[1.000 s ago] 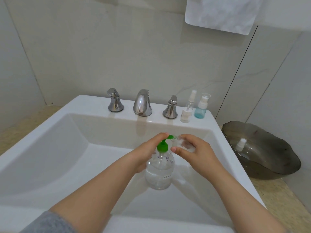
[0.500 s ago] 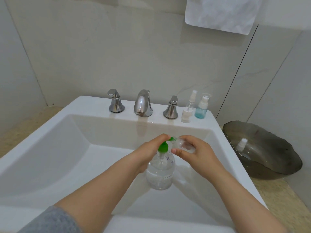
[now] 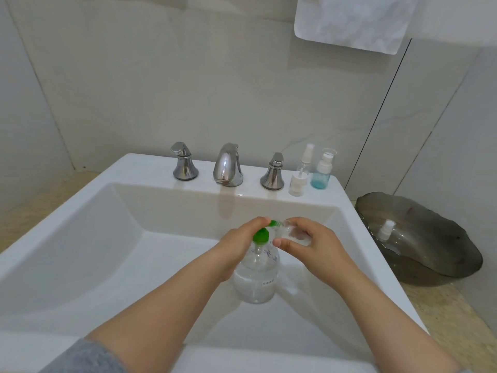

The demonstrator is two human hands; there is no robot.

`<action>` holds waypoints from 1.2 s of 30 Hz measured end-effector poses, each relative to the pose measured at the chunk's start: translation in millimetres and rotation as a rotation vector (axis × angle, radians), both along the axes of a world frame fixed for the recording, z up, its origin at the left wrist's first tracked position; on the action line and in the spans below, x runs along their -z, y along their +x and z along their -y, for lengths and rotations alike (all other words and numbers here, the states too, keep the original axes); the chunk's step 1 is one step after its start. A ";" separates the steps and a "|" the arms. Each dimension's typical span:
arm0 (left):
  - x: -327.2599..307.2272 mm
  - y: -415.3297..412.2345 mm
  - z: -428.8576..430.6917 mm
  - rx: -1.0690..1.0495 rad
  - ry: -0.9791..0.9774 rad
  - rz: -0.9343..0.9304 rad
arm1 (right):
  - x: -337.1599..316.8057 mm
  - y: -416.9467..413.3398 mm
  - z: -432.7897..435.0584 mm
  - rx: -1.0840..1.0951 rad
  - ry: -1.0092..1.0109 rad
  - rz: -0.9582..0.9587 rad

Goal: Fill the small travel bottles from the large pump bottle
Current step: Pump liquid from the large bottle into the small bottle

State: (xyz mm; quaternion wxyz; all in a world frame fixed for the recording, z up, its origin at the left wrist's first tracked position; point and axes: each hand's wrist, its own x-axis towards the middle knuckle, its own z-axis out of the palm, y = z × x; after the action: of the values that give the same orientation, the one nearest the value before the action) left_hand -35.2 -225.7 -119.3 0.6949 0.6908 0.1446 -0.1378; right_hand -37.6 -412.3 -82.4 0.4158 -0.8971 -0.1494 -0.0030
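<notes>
Your left hand (image 3: 234, 247) curls over the head of the pump bottle (image 3: 255, 281); your right hand (image 3: 313, 244) grips a travel bottle (image 3: 292, 232) at its nozzle. The sink (image 3: 363, 238) wall is close right, with room left.

Sink ledge (image 3: 150, 168): spray bottle (image 3: 298, 181), blue bottle (image 3: 320, 175), just right of the faucet (image 3: 228, 165).
Desk (image 3: 446, 321): dark bowl (image 3: 435, 246), further right of the faucet.

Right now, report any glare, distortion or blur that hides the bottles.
Head view: wide lens leans the wall seams outward; soft light, faint shadows under the arms; bright reflections on the tap; the clear small bottle in the right hand blends into the white sink, so its fill cannot be read.
</notes>
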 end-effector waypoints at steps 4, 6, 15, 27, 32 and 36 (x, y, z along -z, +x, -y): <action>-5.2 -2.6 -0.2 0.027 0.017 0.008 | 1.9 2.0 -0.1 0.004 0.045 -0.003; -9.4 -4.7 0.6 0.043 0.025 0.016 | 2.3 3.3 0.5 0.003 0.051 0.002; -8.9 -2.0 -0.1 0.070 0.006 -0.005 | 3.2 4.1 0.3 -0.009 0.058 0.019; -5.0 4.7 -4.1 0.085 -0.060 -0.005 | 3.7 3.7 -0.4 0.010 0.047 0.015; -5.0 4.4 -8.5 0.068 -0.070 -0.011 | 3.4 2.3 -1.0 -0.006 0.028 0.010; -5.1 2.0 -6.8 0.041 -0.091 0.023 | 2.1 0.0 -0.5 -0.006 0.003 -0.003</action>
State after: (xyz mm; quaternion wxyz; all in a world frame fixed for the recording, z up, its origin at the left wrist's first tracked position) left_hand -33.2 -219.0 -114.2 0.7242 0.6629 0.1162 -0.1504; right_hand -37.5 -411.8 -84.5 0.4174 -0.8960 -0.1515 -0.0003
